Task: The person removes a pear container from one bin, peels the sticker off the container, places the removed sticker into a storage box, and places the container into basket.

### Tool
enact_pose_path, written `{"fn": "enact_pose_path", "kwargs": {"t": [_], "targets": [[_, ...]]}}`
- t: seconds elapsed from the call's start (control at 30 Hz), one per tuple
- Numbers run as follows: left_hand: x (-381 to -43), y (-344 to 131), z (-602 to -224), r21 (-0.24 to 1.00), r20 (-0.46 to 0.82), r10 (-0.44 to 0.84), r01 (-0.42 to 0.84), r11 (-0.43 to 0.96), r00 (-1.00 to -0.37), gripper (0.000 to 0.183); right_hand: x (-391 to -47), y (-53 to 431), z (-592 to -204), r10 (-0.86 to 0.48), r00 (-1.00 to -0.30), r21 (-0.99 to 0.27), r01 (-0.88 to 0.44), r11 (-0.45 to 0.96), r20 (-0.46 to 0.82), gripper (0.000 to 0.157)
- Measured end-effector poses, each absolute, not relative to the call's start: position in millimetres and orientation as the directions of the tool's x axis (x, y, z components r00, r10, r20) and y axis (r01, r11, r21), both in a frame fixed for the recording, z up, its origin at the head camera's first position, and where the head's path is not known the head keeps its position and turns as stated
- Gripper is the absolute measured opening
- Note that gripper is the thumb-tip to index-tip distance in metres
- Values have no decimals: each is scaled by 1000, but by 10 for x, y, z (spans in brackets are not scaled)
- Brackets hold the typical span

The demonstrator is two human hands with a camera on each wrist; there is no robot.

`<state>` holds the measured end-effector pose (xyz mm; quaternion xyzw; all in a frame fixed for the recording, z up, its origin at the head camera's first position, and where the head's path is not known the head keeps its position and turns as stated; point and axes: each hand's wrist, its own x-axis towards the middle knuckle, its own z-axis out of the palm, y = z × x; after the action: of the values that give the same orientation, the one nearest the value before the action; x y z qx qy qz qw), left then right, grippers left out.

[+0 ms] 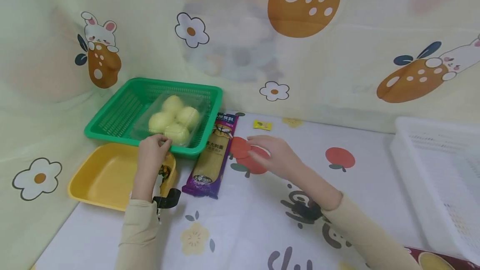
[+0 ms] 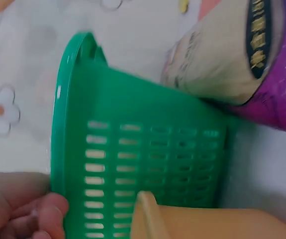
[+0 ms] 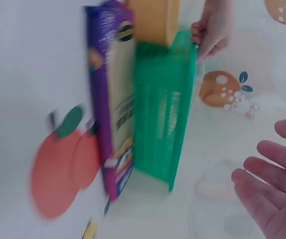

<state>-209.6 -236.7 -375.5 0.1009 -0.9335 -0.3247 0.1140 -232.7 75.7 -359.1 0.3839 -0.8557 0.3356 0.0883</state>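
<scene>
A green plastic basket [image 1: 108,139] stands at the back left. At its front rim my left hand [image 1: 148,155] pinches the edge between thumb and curled fingers, as the left wrist view shows up close. Inside the basket lies a clear plastic box with several round, pale yellow pieces [image 1: 174,113]. My right hand [image 1: 275,156] hovers over the printed tablecloth to the right of a purple pasta packet [image 1: 212,153], its fingers spread loosely and holding nothing. The packet lies flat along the basket's right side, apart from that hand.
A yellow tray [image 1: 105,178] sits in front of the green basket, partly under my left forearm. Near the back edge lies a small yellow packet [image 1: 262,125]. A white slotted basket [image 1: 420,178] stands at the far right, with a dark red printed package [image 1: 433,260] below it.
</scene>
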Motion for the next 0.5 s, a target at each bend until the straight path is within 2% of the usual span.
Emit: {"fn": "enact_pose_path", "kwargs": {"t": [0.17, 0.33, 0.4, 0.5], "targets": [[-2077, -2283, -3722, 435, 228, -134, -22, 900, -965, 27, -2189, 1195, -3716, -577, -715, -403, -699, 591, 396, 36], [-2090, -2303, -3745, 81, 360, 86, 123, 989, -929, 32, -2138, 1537, -3894, -504, -773, -420, -633, 650, 384, 36], [-2118, -2357, -3756, 33, 385, 109, 132, 991, -916, 34, -2130, 1636, -3943, -480, -787, -429, -614, 662, 387, 34], [-2165, -2465, -3740, 104, 351, 56, 99, 990, -935, 37, -2122, 1731, -3998, -456, -797, -438, -601, 668, 396, 33]]}}
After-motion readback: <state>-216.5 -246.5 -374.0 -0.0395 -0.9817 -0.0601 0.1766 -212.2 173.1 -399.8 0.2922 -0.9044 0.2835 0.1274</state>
